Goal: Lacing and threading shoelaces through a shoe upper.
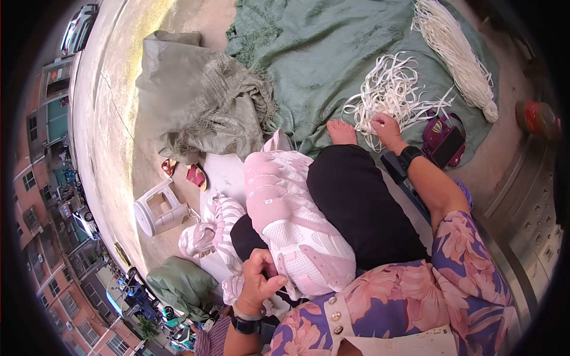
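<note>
A thick stack of pink and white shoe uppers [285, 196] lies across my lap, nested one over another. My left hand [260, 277] is at its near end, fingers curled and thumb against the edge of the nearest shoe upper [312, 261]. Stretched far out to the right, my right hand [389, 132] is closed at the edge of a loose, tangled pile of white shoelaces [389, 83]. Its fingertips pinch at the laces, and some strands hang beside them. A bare foot [342, 132] rests just left of that hand.
A green cloth [326, 59] covers the ground ahead, with a bundle of white laces [457, 56] upon it. A purple bag [442, 142] lies right of my wrist. Left are a grey-green sheet [196, 89], sandals [196, 177], a white plastic stool [159, 207] and more striped uppers [222, 216].
</note>
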`<state>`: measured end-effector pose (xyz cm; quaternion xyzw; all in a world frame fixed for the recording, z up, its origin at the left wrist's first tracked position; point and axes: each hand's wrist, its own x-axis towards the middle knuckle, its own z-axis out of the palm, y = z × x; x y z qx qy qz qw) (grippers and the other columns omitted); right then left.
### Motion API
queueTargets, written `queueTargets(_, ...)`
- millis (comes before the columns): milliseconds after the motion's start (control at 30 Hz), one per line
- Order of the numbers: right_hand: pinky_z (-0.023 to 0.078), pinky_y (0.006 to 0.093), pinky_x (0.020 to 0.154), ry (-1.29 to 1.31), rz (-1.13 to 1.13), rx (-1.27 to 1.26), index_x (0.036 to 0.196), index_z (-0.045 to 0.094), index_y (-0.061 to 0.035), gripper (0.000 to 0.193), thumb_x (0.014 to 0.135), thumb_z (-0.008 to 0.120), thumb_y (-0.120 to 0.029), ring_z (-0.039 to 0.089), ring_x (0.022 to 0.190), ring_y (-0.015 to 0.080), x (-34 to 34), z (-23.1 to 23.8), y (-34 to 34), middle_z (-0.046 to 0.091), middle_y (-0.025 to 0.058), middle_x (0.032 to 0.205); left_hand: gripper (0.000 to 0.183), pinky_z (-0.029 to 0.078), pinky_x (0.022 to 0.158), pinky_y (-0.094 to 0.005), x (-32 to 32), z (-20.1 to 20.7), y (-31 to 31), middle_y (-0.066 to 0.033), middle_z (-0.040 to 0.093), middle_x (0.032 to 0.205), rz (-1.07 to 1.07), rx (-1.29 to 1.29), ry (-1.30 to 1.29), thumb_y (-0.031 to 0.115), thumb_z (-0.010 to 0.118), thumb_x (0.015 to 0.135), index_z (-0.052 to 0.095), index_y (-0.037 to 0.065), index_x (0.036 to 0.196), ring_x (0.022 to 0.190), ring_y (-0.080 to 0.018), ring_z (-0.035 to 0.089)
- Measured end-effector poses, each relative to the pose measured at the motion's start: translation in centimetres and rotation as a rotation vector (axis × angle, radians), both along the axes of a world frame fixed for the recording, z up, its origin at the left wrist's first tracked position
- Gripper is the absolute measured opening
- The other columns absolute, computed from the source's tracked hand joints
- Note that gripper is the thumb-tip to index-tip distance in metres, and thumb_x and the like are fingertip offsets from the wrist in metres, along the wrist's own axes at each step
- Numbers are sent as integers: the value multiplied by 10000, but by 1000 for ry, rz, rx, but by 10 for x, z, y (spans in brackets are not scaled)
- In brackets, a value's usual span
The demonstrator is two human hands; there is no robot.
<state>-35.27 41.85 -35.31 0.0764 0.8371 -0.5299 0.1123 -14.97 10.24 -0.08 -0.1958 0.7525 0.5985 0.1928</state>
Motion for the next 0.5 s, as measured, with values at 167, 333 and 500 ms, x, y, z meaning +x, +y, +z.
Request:
queueTargets(167, 401, 207, 561, 118, 130, -283, 907, 609, -8, 104, 826, 560, -50, 463, 609, 36, -9, 160, -20, 512, -32, 673, 359, 316, 475, -172, 8, -6, 7, 55, 438, 624, 42, 46, 32, 248, 752, 684, 479, 49, 806, 531, -21, 378)
queueTargets(333, 465, 308, 552, 650, 611, -186, 898, 624, -33, 139, 762, 595, -30, 593, 592, 218, 17, 303, -52, 603, 94, 687, 249, 308, 464, -163, 8, 5, 9, 52, 499, 660, -36, -87, 207, 161, 717, 757, 526, 40, 862, 532, 7, 383)
queueTargets(500, 446, 346, 492, 789, 1018, -271, 920, 625, -76, 238, 689, 642, -22, 591, 578, 258, 72, 395, -77, 598, 69, 692, 358, 357, 522, -172, -29, 60, 41, 0, 565, 930, -98, 192, 426, 40, 601, 769, 520, 25, 1117, 561, -5, 415)
